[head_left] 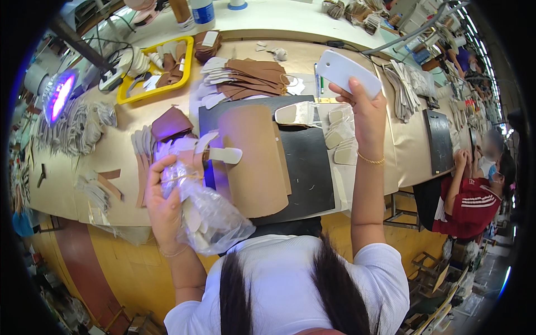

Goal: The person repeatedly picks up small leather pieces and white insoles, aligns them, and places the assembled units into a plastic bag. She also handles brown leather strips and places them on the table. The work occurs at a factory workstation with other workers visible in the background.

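Note:
My left hand (163,204) grips a clear plastic bag (220,226) with pale cut pieces inside, a band around its neck. Strap-like pieces, one with a white tip (226,155), stick out above the fingers. Raised over the far side of the table, my right hand (368,117) is closed around a white smartphone (341,70), its back showing. Between the hands a curved brown sheet (251,167) lies on a black mat (312,178). Behind it sit a stack of white pads (296,114) and a fanned pile of brown leather pieces (254,78).
A yellow tray (124,96) with scraps stands back left, near a glowing lamp (60,97). Bundles of grey strips (72,131) lie far left. More pale pads (341,134) rest in plastic by my right forearm. A co-worker in a red shirt (466,209) sits at right.

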The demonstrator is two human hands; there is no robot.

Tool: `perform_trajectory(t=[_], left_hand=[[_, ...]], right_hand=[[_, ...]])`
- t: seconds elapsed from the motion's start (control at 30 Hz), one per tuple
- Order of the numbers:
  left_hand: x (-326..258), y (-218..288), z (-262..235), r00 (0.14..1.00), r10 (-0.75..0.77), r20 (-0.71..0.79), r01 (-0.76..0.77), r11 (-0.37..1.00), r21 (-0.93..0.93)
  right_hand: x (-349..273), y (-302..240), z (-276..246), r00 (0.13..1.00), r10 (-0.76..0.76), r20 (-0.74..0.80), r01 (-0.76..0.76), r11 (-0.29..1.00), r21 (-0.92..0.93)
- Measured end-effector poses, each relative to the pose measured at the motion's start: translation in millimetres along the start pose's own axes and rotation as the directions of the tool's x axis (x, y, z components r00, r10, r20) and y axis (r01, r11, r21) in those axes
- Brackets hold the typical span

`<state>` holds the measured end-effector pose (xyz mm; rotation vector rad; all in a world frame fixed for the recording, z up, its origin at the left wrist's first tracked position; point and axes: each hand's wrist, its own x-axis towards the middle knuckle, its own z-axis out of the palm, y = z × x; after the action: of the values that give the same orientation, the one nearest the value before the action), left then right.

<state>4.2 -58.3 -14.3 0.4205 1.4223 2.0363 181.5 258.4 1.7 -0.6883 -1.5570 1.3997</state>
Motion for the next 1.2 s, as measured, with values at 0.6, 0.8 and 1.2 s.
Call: perform_trajectory(t=[0.6, 0.8, 1.2], left_hand=[[13.0, 14.5, 9.5, 0.999, -0.006, -0.053, 0.007, 1.0, 0.019], [16.7, 10.8, 4.6, 1.0, 0.028, 0.006, -0.028, 1.0, 0.001], [38.9, 8.2, 25.9, 0.996, 0.063, -0.067, -0.056, 0.994, 0.096]], right_hand=[[66.3, 92.1, -56.3, 0.739, 0.172, 0.651, 0.521, 0.466, -0.715], [87.1, 69.0, -54.8, 0.846, 0.018, 0.534, 0.413, 0.612, -0.675], [3.0, -43.8, 76.6, 0.728, -0.178, 0.662, 0.432, 0.869, -0.242]])
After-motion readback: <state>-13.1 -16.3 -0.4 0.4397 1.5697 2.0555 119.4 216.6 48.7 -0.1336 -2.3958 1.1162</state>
